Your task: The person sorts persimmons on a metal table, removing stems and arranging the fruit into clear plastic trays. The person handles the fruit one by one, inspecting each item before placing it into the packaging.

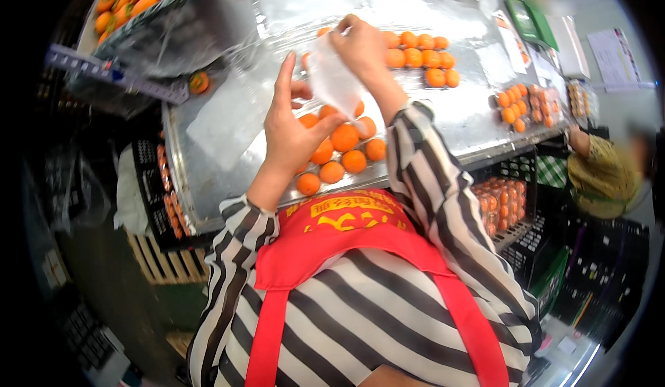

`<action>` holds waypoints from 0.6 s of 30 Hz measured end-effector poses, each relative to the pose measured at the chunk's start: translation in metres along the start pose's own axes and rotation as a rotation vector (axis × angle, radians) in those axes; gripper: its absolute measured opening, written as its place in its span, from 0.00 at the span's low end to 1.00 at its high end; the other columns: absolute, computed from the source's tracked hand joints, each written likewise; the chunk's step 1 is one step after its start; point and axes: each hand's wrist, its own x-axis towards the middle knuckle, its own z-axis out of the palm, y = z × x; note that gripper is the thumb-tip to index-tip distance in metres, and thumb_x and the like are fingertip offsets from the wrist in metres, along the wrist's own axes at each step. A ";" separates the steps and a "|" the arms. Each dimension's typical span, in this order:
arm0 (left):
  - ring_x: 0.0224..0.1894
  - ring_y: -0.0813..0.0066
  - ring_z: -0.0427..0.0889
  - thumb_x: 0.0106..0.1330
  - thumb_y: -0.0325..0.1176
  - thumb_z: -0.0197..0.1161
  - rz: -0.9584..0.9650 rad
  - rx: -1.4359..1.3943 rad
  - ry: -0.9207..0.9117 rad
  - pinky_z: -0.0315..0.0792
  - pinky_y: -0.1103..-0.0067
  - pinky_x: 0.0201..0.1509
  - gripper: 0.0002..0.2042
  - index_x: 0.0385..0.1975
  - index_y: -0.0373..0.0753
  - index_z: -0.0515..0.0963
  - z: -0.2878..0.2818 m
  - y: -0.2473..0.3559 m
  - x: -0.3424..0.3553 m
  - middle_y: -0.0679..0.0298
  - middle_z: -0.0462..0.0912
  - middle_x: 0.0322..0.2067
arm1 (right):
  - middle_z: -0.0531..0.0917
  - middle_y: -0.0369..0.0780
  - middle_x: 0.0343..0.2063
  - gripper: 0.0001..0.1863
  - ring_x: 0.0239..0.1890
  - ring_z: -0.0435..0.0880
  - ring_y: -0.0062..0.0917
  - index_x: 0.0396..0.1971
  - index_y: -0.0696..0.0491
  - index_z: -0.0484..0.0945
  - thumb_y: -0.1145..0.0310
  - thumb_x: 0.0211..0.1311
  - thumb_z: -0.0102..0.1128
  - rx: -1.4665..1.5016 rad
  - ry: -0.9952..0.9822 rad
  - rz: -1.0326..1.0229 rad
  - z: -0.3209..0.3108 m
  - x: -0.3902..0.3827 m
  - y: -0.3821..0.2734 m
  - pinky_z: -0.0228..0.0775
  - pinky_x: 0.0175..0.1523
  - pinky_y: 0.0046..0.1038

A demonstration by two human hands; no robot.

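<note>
My right hand (357,51) pinches the top of a translucent white sheet (332,82), which hangs over the middle of the metal table (208,179). My left hand (294,130) has its fingers spread at the sheet's left side, its thumb near the sheet's lower part; whether it touches the sheet I cannot tell. Just below and beside my hands lie several round orange fruits (344,137), partly hidden by my left hand and the sheet. More orange fruits (412,57) sit in rows beyond my right hand.
A crate of orange fruit (145,2) is at the back left, clear plastic sheets (222,120) below it. Packed fruit (519,110) sits at the table's right, above crates of packs (499,203). Another person (599,172) is at the right. A pallet (163,259) lies at lower left.
</note>
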 end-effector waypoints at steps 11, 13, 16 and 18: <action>0.26 0.75 0.72 0.57 0.22 0.62 -0.225 0.275 0.105 0.71 0.79 0.34 0.35 0.67 0.49 0.62 -0.015 -0.045 0.012 0.62 0.80 0.41 | 0.85 0.40 0.28 0.14 0.31 0.86 0.22 0.40 0.54 0.81 0.65 0.55 0.62 0.428 -0.297 0.137 -0.017 -0.005 -0.004 0.76 0.35 0.25; 0.28 0.70 0.78 0.57 0.22 0.62 -0.214 0.334 0.111 0.74 0.75 0.37 0.35 0.67 0.49 0.61 -0.026 -0.061 0.014 0.56 0.79 0.52 | 0.85 0.40 0.33 0.17 0.30 0.86 0.22 0.44 0.56 0.79 0.66 0.55 0.63 0.434 -0.149 -0.016 -0.010 -0.013 0.009 0.76 0.35 0.24; 0.27 0.68 0.76 0.57 0.23 0.64 -0.228 0.415 0.130 0.74 0.73 0.37 0.36 0.68 0.50 0.61 -0.031 -0.078 0.012 0.58 0.78 0.42 | 0.84 0.40 0.35 0.20 0.31 0.84 0.22 0.47 0.53 0.79 0.70 0.52 0.65 0.532 -0.096 -0.038 -0.014 -0.033 0.034 0.76 0.38 0.25; 0.26 0.68 0.75 0.55 0.24 0.66 -0.263 0.439 0.122 0.73 0.72 0.36 0.38 0.68 0.51 0.60 -0.033 -0.076 0.013 0.59 0.74 0.37 | 0.84 0.38 0.32 0.16 0.31 0.83 0.20 0.44 0.55 0.80 0.72 0.53 0.66 0.545 -0.134 -0.011 -0.029 -0.054 0.055 0.75 0.38 0.22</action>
